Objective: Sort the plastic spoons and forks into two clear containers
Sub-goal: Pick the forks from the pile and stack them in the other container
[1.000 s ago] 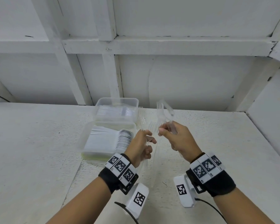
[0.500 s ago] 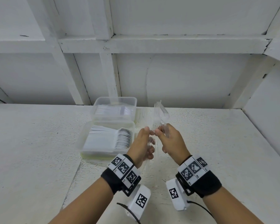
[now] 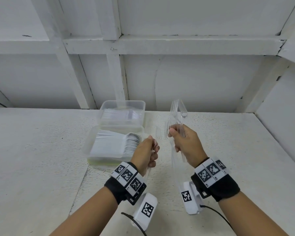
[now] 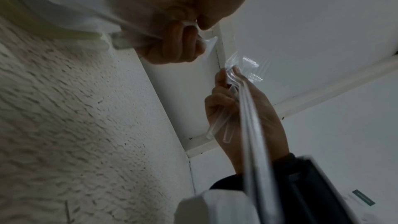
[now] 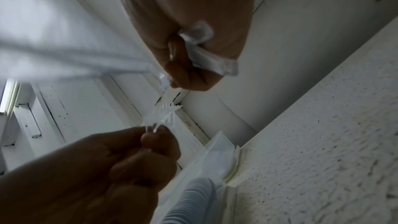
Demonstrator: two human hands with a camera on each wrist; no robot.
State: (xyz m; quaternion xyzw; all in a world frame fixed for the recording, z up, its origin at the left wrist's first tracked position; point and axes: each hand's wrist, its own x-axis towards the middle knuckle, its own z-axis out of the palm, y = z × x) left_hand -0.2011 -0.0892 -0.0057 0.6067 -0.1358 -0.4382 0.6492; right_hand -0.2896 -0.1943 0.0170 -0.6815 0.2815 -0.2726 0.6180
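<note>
My left hand (image 3: 151, 148) grips a few clear plastic forks (image 3: 157, 133) by the handles, tines up; the right wrist view shows them (image 5: 163, 113) above that hand (image 5: 154, 140). My right hand (image 3: 174, 136) holds a bigger bundle of clear cutlery (image 3: 176, 111) upright, mostly forks. Both hands hover a short gap apart, just right of two clear containers. The near container (image 3: 90, 147) is full of stacked white spoons (image 3: 132, 144). The far container (image 3: 102, 110) holds clear cutlery lying flat. In the left wrist view my left fingers (image 4: 178, 47) curl round the handles, with my right hand (image 4: 232, 96) beyond.
The containers stand on a rough white tabletop (image 3: 41, 159) against a white panelled wall (image 3: 194, 82). A side wall (image 3: 283, 108) closes the right end. A seam in the tabletop (image 3: 78, 184) runs toward me below the near container.
The hands met half a second ago; now they have drawn apart, the left one coming away with clear forks. The right hand's bundle has stayed upright.
</note>
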